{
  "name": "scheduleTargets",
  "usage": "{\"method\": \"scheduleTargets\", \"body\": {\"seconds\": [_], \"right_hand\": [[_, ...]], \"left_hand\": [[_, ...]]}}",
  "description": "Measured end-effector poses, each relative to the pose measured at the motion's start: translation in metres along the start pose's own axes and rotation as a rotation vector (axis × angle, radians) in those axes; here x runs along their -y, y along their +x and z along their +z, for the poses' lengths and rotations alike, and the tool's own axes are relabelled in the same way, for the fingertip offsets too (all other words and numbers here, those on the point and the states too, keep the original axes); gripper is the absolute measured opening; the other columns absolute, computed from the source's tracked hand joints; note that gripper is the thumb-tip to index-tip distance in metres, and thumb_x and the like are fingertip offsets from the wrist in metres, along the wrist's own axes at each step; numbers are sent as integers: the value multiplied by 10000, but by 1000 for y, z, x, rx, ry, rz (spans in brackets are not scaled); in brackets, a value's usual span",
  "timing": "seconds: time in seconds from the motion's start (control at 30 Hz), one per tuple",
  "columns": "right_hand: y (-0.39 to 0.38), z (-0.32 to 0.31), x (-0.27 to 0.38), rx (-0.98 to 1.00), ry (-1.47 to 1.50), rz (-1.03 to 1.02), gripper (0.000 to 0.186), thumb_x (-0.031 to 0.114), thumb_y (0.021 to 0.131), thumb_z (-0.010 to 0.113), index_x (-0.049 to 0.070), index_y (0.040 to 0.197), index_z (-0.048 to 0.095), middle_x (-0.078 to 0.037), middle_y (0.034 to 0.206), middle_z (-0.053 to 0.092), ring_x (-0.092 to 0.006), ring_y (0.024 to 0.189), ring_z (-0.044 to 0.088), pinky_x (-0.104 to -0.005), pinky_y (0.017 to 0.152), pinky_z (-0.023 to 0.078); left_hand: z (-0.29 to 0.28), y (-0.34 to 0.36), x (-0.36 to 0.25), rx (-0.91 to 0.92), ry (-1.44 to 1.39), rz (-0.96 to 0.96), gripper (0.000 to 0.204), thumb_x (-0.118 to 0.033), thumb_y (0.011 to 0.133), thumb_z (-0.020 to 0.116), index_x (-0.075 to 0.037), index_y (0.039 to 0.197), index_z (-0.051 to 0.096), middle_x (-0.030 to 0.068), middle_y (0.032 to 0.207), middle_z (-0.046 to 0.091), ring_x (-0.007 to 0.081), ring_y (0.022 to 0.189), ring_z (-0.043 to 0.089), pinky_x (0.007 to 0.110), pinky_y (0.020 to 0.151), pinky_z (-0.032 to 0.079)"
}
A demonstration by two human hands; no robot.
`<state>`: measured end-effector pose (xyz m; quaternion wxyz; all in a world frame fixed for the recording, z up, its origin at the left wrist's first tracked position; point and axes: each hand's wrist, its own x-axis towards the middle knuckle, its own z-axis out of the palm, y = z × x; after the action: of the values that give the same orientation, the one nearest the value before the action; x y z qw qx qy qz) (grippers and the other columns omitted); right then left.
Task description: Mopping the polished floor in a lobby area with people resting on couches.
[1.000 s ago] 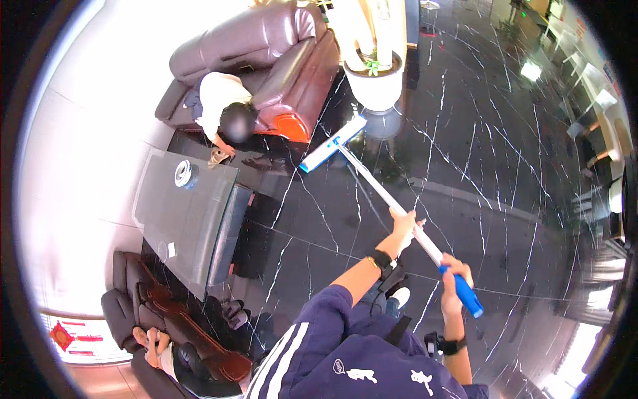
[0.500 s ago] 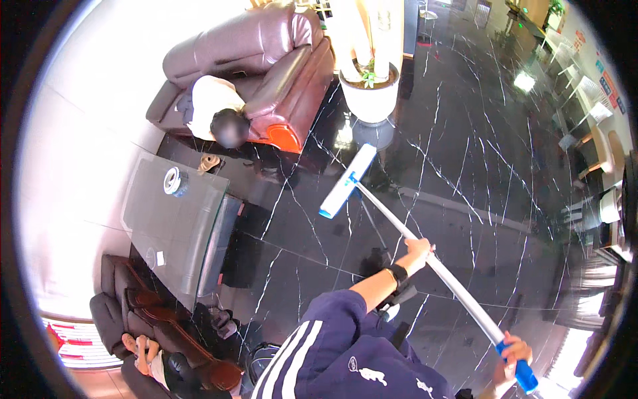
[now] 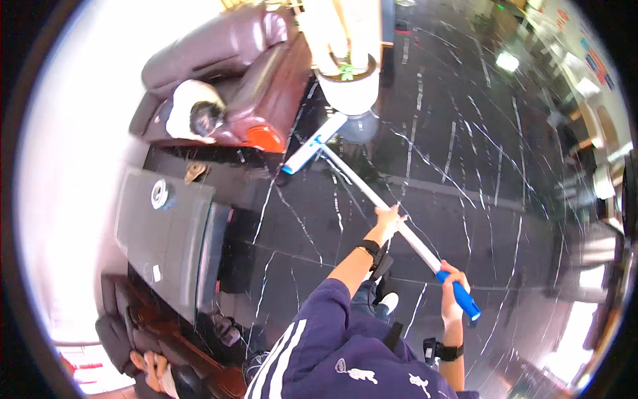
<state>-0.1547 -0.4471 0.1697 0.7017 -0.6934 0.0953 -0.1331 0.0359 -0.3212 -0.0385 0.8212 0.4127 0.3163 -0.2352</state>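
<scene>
Both my hands are closed on a long pale flat mop pole (image 3: 352, 176). My left hand (image 3: 387, 221) grips it partway along, and my right hand (image 3: 455, 287) holds the blue grip (image 3: 467, 302) at its near end. The white mop head (image 3: 309, 149) with blue end caps lies on the black, white-veined tile floor (image 3: 438, 193), just in front of a white planter (image 3: 349, 90) and beside the corner of a maroon leather sofa (image 3: 226, 53).
A person (image 3: 193, 113) bends over on that sofa; beige shoes (image 3: 196, 171) lie below. A glass-topped table (image 3: 166, 233) stands at left, with a round white object (image 3: 161, 194) on it. Another person (image 3: 156, 372) sits on a dark sofa (image 3: 129, 312). Chairs (image 3: 588, 123) line the right.
The mop was drawn back toward the lower right half a second ago and is now pushed forward toward the planter and sofa again. My hands moved with it. The whole view shifted slightly.
</scene>
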Motion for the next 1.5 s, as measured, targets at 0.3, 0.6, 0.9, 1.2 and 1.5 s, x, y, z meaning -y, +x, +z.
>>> {"method": "scheduleTargets", "body": {"seconds": [0.3,0.6,0.9,1.2,1.5], "right_hand": [[-48,-62,122,-136,-178,-175,285,280,648,603,28,590,483,-79,595,521,-271,658,533,-446,717,395],[-100,-70,158,-369,-35,-410,297,314,731,525,148,602,315,42,524,345,-79,554,331,-288,699,284],[-22,13,43,-135,-142,-213,136,111,681,538,49,626,430,-101,774,528,-263,877,481,-391,827,320],[28,58,-36,-199,-115,-172,66,20,710,508,47,732,452,-129,1004,472,-203,929,444,-303,774,349],[5,18,38,-397,498,136,92,173,793,464,98,832,428,-41,1054,402,-161,1013,360,-379,878,292]], "left_hand": [[46,-49,29,-161,108,-131,127,-81,754,378,-6,813,294,95,488,421,138,328,383,228,272,299],[129,-131,66,-101,155,-388,180,-65,730,418,-39,562,357,81,495,408,154,361,395,289,332,338],[86,-12,-23,156,331,-162,169,-76,736,466,3,763,319,103,560,437,153,397,451,237,308,352],[79,-35,-27,299,134,-140,196,-15,702,498,-50,819,346,65,649,427,147,514,471,250,436,416],[123,-78,2,239,-179,-318,117,-72,737,465,-70,666,372,22,485,360,97,351,353,195,301,287]]}}
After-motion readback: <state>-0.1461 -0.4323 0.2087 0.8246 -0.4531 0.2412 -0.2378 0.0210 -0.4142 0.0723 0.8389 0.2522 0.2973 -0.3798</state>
